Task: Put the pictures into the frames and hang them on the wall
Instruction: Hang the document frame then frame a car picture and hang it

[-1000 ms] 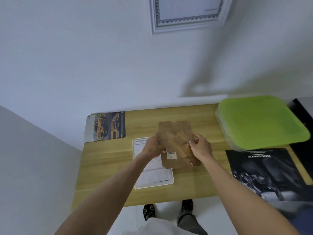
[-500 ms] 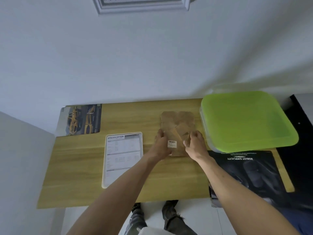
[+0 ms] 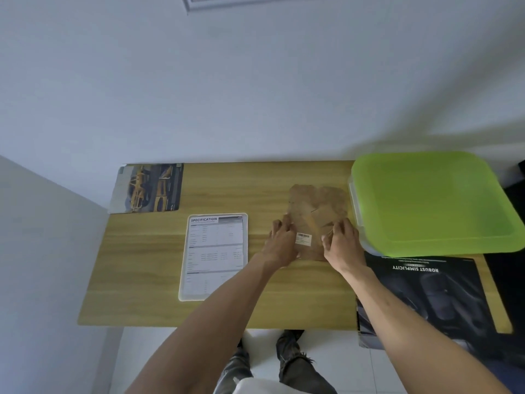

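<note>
A brown cardboard frame back (image 3: pixel 318 211) with a barcode sticker lies face down on the wooden table (image 3: pixel 147 268). My left hand (image 3: pixel 279 244) grips its near left edge and my right hand (image 3: pixel 342 244) grips its near right edge. A white "SPECIFICATION" sheet (image 3: pixel 214 255) lies to the left of it. A picture of yellow machines (image 3: pixel 147 187) rests at the table's far left corner. A dark "ROBUST SIMPLICITY" poster (image 3: pixel 443 297) lies at the right. The bottom edge of a white frame (image 3: pixel 255 0) hangs on the wall above.
A clear bin with a green lid (image 3: pixel 431 200) stands at the table's far right, close to my right hand. The white wall runs along the table's back edge, with a side wall at the left. My feet show below the table's near edge.
The view has tilted down and shifted, so the wall frame is nearly out of sight. Both hands slid toward the near end of the cardboard back, which now lies flatter on the table.
</note>
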`<state>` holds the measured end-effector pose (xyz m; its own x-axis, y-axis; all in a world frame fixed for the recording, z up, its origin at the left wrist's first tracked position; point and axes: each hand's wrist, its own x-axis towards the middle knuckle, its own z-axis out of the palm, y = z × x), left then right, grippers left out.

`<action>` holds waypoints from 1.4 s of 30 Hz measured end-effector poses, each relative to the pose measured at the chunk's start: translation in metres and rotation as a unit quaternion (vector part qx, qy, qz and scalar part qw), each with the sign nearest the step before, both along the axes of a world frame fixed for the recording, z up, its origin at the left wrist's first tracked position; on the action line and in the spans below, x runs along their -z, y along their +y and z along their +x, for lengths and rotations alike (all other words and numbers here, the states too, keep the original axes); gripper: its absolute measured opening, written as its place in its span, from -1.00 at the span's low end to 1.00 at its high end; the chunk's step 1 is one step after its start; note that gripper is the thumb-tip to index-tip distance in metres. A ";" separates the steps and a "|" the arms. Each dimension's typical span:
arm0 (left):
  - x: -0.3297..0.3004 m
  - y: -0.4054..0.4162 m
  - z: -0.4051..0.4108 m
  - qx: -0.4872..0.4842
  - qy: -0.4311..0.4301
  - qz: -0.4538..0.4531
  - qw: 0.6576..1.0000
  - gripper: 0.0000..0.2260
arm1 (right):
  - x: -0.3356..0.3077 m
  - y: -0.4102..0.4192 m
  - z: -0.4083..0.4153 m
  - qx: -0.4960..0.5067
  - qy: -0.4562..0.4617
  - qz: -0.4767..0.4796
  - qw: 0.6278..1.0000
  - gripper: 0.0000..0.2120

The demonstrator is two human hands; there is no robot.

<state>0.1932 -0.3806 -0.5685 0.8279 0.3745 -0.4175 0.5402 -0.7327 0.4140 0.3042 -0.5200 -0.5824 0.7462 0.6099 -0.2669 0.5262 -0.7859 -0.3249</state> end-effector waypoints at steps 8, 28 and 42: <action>-0.024 0.042 -0.072 -0.113 -0.123 -0.012 0.986 -0.49 | -0.023 0.023 -0.054 -0.057 -0.087 0.083 0.991 -0.60; -0.015 0.112 -0.235 -0.207 -0.017 0.016 0.978 -0.91 | -0.028 0.104 -0.221 0.032 0.064 0.027 0.997 -0.63; -0.022 0.118 -0.233 -0.242 -0.068 0.021 0.968 -0.70 | -0.039 0.112 -0.199 0.317 0.280 0.247 0.872 -0.90</action>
